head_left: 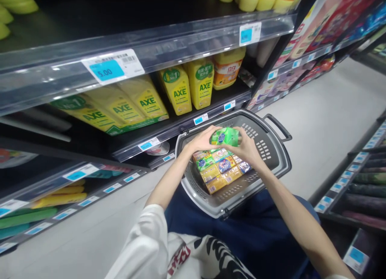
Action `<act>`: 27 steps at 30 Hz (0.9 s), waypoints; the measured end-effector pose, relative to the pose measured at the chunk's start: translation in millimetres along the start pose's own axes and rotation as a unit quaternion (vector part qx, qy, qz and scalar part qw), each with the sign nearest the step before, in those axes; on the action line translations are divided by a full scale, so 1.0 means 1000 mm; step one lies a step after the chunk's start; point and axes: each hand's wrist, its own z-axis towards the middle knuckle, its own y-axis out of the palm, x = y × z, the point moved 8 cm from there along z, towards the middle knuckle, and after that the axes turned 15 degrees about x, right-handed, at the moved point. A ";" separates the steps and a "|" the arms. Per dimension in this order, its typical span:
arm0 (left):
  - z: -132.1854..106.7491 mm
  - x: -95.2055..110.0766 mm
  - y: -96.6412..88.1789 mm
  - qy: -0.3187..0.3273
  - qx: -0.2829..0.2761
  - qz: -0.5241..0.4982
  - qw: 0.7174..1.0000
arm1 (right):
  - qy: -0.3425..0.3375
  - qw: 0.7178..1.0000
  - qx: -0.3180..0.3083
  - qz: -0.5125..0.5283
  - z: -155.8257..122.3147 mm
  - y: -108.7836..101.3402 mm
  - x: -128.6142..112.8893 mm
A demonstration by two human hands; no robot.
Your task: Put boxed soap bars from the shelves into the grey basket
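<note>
Between my two hands is a green packet [225,136] with a blue-and-white logo, probably wrapped soap, held over the shopping basket. My left hand [206,139] grips its left side and my right hand [246,148] its right side, fingers curled round it. Below lies a shopping basket [193,190], grey-rimmed with slotted walls. Inside it, several small wrapped packs [224,166] in yellow, green and blue are laid flat in neat rows. My hands and the green packet hide some of the farther packs.
A shelf in front holds yellow AXE bottles [180,91] and a yellow-orange jug [228,69]. Its price-tag rail [193,121] runs close to the basket's far side. The basket's black handle [279,127] sticks out right. Another shelf [358,182] stands at right, with grey floor [328,110] between.
</note>
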 end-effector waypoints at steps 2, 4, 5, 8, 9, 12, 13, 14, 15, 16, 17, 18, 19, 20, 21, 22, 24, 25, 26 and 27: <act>-0.003 -0.002 0.008 0.006 -0.020 0.022 1.000 | -0.076 0.992 0.011 -0.101 -0.006 0.002 -0.008; -0.007 -0.007 0.014 -0.002 -0.043 0.033 0.999 | -0.090 0.985 0.006 -0.144 -0.011 0.007 -0.009; -0.008 -0.008 0.016 -0.005 -0.053 0.030 0.998 | -0.091 0.985 -0.001 -0.144 -0.012 0.009 -0.009; -0.009 -0.005 0.013 -0.011 -0.050 -0.012 0.999 | -0.122 0.986 0.002 -0.114 -0.012 0.001 -0.015; -0.008 -0.004 0.009 -0.019 -0.033 -0.028 0.999 | -0.140 0.985 0.019 -0.101 -0.010 -0.006 -0.019; -0.005 -0.001 -0.005 -0.052 0.045 -0.068 0.995 | -0.206 0.974 0.079 -0.059 -0.006 -0.033 -0.034; -0.005 -0.001 -0.009 -0.060 0.068 -0.081 0.993 | -0.233 0.968 0.079 -0.053 -0.006 -0.038 -0.038; -0.005 0.000 -0.012 -0.064 0.084 -0.093 0.990 | -0.259 0.962 0.065 -0.056 -0.006 -0.038 -0.040; -0.005 0.000 -0.013 -0.063 0.095 -0.105 0.988 | -0.281 0.956 0.037 -0.071 -0.006 -0.034 -0.040; -0.006 0.000 -0.014 -0.059 0.101 -0.115 0.986 | -0.293 0.951 0.001 -0.093 -0.007 -0.026 -0.037; -0.006 0.000 -0.013 -0.056 0.105 -0.124 0.985 | -0.295 0.948 -0.034 -0.117 -0.008 -0.017 -0.031; -0.007 -0.001 -0.012 -0.054 0.106 -0.130 0.984 | -0.287 0.947 -0.060 -0.134 -0.007 -0.010 -0.024; -0.008 -0.002 -0.011 -0.056 0.106 -0.133 0.984 | -0.276 0.948 -0.075 -0.142 -0.007 -0.004 -0.018; -0.009 -0.004 -0.009 -0.062 0.106 -0.137 0.983 | -0.266 0.951 -0.081 -0.138 -0.006 0.000 -0.013; -0.010 -0.005 -0.007 -0.070 0.105 -0.140 0.982 | -0.258 0.955 -0.078 -0.122 -0.005 0.002 -0.011; -0.011 -0.006 -0.004 -0.080 0.103 -0.146 0.981 | -0.250 0.960 -0.072 -0.099 -0.004 0.001 -0.011; -0.010 -0.008 0.002 -0.100 0.090 -0.166 0.977 | -0.225 0.971 -0.062 -0.044 -0.001 -0.003 -0.012; -0.009 -0.007 0.005 -0.105 0.077 -0.180 0.975 | -0.204 0.977 -0.063 -0.019 0.001 -0.006 -0.013; -0.007 -0.006 0.007 -0.105 0.064 -0.194 0.973 | -0.178 0.982 -0.069 0.006 0.002 -0.008 -0.013; -0.005 -0.004 0.007 -0.101 0.058 -0.206 0.972 | -0.148 0.985 -0.078 0.032 0.003 -0.008 -0.012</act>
